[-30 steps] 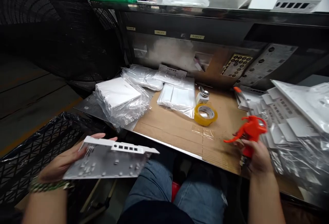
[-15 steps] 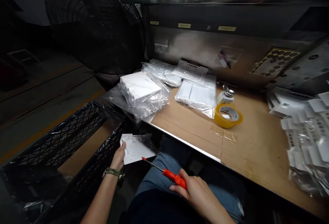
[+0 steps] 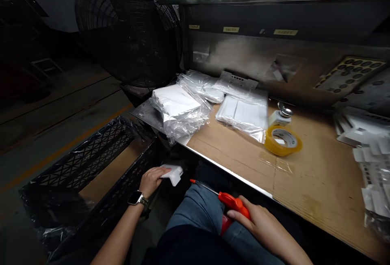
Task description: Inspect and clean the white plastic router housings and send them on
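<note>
Orange-red plastic formed the blow gun [image 3: 234, 205] that my right hand [image 3: 258, 221] gripped above my lap, its thin nozzle pointing left toward a white panel [image 3: 174, 175]. My left hand [image 3: 151, 181] was clamped on the left side of that panel, holding it in front of the surface [image 3: 307, 188], between the black crate [image 3: 122, 194] and my leg. The two hands were well apart, and the nozzle's tip stood clear of the panel. Brown cardboard covered most of the surface. At its left end, a bagged stack of white parts [image 3: 179, 103] stood near my left hand, with flat bagged panels [image 3: 243, 115] lying to its right. Next along sat a yellow tape roll [image 3: 294, 147], just beside a white bottle [image 3: 279, 119] with a metal top. More white parts [image 3: 376, 167] were heaped at the far right.
</note>
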### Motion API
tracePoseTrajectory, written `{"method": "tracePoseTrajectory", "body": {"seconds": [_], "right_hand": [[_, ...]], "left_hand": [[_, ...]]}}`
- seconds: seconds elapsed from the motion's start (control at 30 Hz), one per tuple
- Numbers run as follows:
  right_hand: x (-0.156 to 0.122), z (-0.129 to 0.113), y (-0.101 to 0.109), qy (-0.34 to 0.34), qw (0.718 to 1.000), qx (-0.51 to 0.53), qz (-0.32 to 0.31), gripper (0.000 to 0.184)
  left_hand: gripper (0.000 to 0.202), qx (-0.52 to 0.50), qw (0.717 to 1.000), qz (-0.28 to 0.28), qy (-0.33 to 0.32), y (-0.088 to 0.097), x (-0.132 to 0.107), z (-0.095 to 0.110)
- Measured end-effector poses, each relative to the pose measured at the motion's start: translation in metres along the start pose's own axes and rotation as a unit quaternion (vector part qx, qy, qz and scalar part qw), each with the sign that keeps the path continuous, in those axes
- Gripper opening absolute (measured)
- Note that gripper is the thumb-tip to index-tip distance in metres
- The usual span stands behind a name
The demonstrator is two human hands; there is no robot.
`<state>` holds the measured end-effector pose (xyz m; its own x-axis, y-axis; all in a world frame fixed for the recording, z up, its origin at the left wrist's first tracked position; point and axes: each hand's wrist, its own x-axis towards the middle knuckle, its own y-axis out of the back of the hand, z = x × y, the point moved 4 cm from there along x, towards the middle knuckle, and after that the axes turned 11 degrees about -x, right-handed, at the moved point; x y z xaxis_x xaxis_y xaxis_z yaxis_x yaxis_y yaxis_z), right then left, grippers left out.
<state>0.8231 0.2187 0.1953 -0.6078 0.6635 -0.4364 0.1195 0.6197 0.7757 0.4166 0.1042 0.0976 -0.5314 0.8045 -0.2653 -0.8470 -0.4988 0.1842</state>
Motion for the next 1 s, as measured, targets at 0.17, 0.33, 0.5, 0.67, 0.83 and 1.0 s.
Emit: {"method": "tracePoseTrajectory", "body": {"seconds": [0.17,0.33,0.5,0.67,0.83,1.0], "right_hand": [[-0.004,0.015,0.007,-0.044,0.999,0.016,-0.018,0.051],[-0.012,0.003,-0.003,-0.008,0.998,0.014,-0.064,0.052],[-0.020,-0.017,-0.013,0.008,0.996,-0.003,-0.085,0.050],[-0.023,-0.023,-0.013,0.002,0.997,-0.031,-0.073,0.051],[-0.024,-0.023,-0.012,-0.003,0.999,-0.024,-0.045,0.053],[-0.041,-0.006,0.005,0.009,0.977,0.203,-0.069,0.046]], "left_hand": [[0.045,-0.046,0.998,0.049,0.000,-0.010,0.002,-0.007],[0.033,-0.157,0.953,0.238,0.101,0.001,0.007,-0.048],[0.029,-0.290,0.902,0.238,0.213,0.011,-0.005,-0.072],[0.047,-0.349,0.878,0.230,0.232,0.011,-0.027,-0.079],[0.062,-0.348,0.873,0.202,0.275,0.004,-0.039,-0.067],[0.098,-0.297,0.870,0.181,0.349,0.018,-0.058,-0.045]]}}
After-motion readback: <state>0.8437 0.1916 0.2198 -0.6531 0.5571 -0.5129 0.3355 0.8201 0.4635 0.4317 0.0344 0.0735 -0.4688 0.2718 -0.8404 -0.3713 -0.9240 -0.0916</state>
